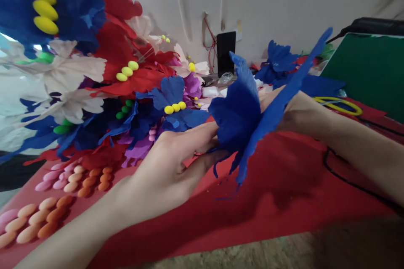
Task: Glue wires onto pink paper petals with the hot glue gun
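- Bare left hand [167, 168], its forearm crossing the near left part of the red-covered bench [195, 227]; thumb and fingers pinch the blue butterfly-shaped piece of thin crinkled sheet [240, 113].
- Bare right hand [293, 111], reaching in from the right edge, mostly hidden behind a raised wing; its grip cannot be told.
- Progress, judged by eye: the wings look cut and shaped, with ragged edges. No oval beads show between them, though the fold may hide some; beside its neighbours, the piece seems to lack that row.
- The piece lies between both hands, against the left fingertips and in front of the right hand, raised above the bench and tilted, wings partly folded together.
- Toward the bench's left edge, rows of pink, peach and orange ovals [38, 218]; beyond them, heaped red, white, purple and blue butterflies [126, 69], several bearing ovals.
- Near the right edge, a yellow-looped tool [356, 112], likely scissors.
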